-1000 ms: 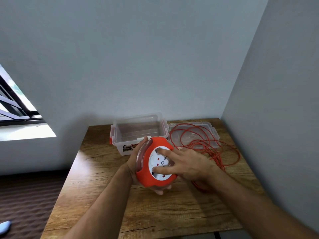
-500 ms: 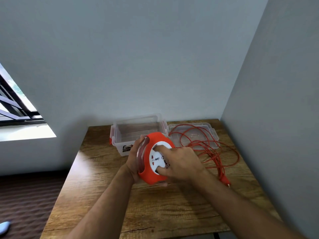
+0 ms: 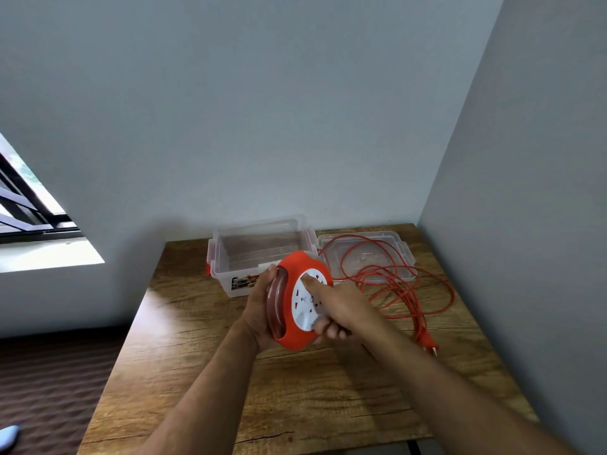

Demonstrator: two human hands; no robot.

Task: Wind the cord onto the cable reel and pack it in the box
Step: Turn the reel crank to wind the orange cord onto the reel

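Observation:
I hold a round orange cable reel (image 3: 295,267) with a white socket face above the wooden table (image 3: 203,372). My left hand (image 3: 258,311) grips its back and left rim. My right hand (image 3: 341,305) presses on the white face, fingers spread over it. The orange cord (image 3: 404,290) lies in loose loops on the table to the right, partly over the box lid. Its plug (image 3: 428,343) rests near the right edge. The clear plastic box (image 3: 259,244) stands open just behind the reel.
The clear lid (image 3: 404,247) lies flat to the right of the box, against the back wall. Grey walls close off the table at the back and right. A window (image 3: 26,205) is at the left, with dark floor below.
My right hand has turned on the reel's white face, and the reel has tilted and shifted slightly left. The cord loops have drawn in a little, and the plug has come into sight.

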